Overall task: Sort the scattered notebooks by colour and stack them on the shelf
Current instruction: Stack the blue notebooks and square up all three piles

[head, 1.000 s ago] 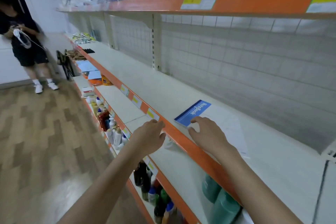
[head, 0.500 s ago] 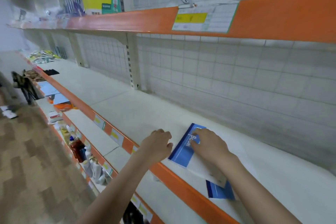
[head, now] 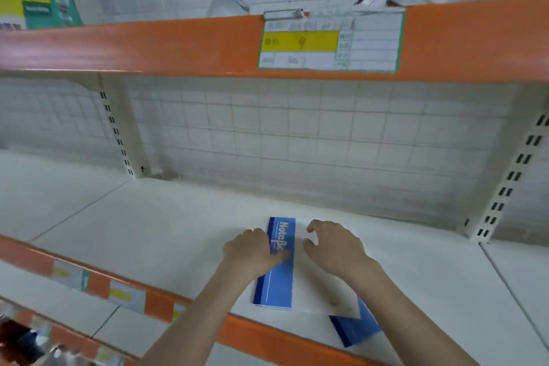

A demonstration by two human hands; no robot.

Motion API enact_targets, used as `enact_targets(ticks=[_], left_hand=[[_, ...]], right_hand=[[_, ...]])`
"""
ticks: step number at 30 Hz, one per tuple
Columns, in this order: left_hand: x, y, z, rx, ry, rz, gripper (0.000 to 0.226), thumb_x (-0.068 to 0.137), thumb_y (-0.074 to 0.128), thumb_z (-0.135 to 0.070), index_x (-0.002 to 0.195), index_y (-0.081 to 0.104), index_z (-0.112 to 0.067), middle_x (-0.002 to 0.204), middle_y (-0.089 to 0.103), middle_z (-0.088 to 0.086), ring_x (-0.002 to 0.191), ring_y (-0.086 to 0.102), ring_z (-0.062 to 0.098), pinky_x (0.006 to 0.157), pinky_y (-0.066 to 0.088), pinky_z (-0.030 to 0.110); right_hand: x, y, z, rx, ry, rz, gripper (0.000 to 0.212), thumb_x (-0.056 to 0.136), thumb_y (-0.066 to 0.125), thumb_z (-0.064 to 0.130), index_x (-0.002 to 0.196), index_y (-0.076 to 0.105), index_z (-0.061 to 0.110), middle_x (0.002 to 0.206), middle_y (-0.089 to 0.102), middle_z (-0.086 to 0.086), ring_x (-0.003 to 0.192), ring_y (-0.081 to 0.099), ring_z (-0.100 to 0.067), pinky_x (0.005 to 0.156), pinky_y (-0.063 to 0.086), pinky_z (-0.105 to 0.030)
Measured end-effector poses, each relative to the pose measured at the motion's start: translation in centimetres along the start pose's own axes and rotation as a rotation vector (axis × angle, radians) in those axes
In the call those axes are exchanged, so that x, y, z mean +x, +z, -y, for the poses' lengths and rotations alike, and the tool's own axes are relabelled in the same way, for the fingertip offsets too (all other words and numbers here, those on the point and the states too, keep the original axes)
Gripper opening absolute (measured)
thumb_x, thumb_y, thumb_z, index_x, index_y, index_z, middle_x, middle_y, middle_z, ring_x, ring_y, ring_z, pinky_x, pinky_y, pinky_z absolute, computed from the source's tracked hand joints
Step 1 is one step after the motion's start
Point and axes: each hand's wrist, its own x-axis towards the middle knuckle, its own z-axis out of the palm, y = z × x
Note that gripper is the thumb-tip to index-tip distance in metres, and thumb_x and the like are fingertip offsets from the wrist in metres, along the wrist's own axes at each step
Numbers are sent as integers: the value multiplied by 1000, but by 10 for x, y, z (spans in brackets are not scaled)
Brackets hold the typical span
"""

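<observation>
1. I see the top notebook (head: 279, 270) on the shelf (head: 148, 232), long axis 12 to 6, with a skewed notebook (head: 355, 330) poking out at 5.
2. My left hand (head: 252, 252), curled fingers, presses its blue cover; my right hand (head: 332, 249) hovers loosely curled, empty.
3. Since half a second ago, the notebook has swung from slanted to straight.

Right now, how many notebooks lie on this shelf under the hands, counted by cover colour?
Blue and white cover, marked "Notebook": 1, the top notebook, which the left hand touches and the right hand reaches over.
Blue cover, partly hidden under it: 1, the lower notebook near the shelf edge.
Total: 2
</observation>
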Motion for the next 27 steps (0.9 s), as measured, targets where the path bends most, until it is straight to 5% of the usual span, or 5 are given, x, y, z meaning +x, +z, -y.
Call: enact_targets(ticks=[11,16,19,23,27], left_hand=[[20,16,-2,-158,116,-12,58,72,65,-59,104,54,-12,101,61,3,88,62,20,68,46,29],[21,16,-2,-231,137,-63,55,78,69,-41,114,44,-8,111,55,7,97,60,24,73,47,32],[25,16,-4,-420,193,-79,44,80,69,-24,106,36,-10,109,57,8,96,61,26,69,47,31],[36,13,0,-792,187,85,34,83,65,-12,104,38,-6,99,58,8,80,59,18,58,48,27],[47,11,5,-1004,159,204,30,85,58,-14,112,53,-2,108,64,16,86,67,26,54,56,31]], right_hand=[[-17,26,26,21,211,-66,29,93,42,27,118,54,16,116,58,-3,104,57,-24,78,45,-32],[-23,37,35,47,216,-71,12,89,46,30,88,49,18,94,55,1,84,54,-21,65,39,-29],[-26,43,37,10,184,-10,28,84,53,48,91,46,22,96,53,1,83,50,-18,67,40,-29],[-34,37,37,191,109,150,68,70,62,67,123,45,29,114,51,9,106,51,-14,87,46,-32],[-39,39,36,37,96,194,96,78,57,66,150,7,25,144,29,5,133,28,-19,107,31,-46]])
